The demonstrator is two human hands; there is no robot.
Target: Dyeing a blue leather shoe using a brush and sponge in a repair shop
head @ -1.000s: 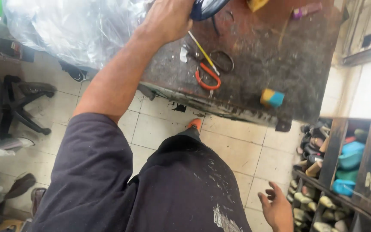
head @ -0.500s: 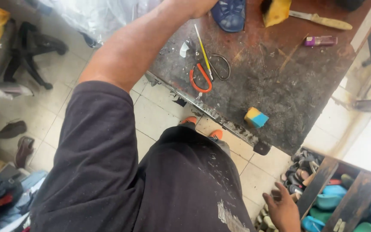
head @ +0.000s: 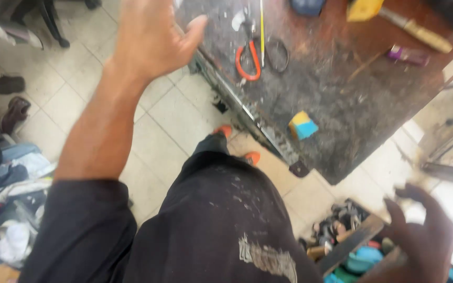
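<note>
My left hand [head: 150, 39] is raised in front of me, fingers spread, holding nothing, just off the near-left corner of the dark worn workbench [head: 342, 105]. My right hand [head: 425, 236] hangs low at the bottom right, blurred, fingers apart and empty, above a wooden rack of shoes [head: 349, 246]. On the bench lie orange-handled scissors [head: 248, 57], a thin yellow rod [head: 262, 26], a black ring [head: 278, 52], a blue and yellow sponge block [head: 303, 126], a wooden-handled tool [head: 415, 29], a yellow object [head: 365, 8] and a blue shoe [head: 306, 6].
Tiled floor [head: 158, 115] lies under me; my orange shoes [head: 237, 144] show below my dark clothes. Clothes and rags [head: 6, 199] pile at the left, with a brown shoe [head: 14, 112] and a dark shoe [head: 3, 84]. Chair legs [head: 53, 18] stand top left.
My left hand has come off the blue shoe on the bench and swung back towards me, empty. My right hand has risen and spread. The view has shifted down and right.
</note>
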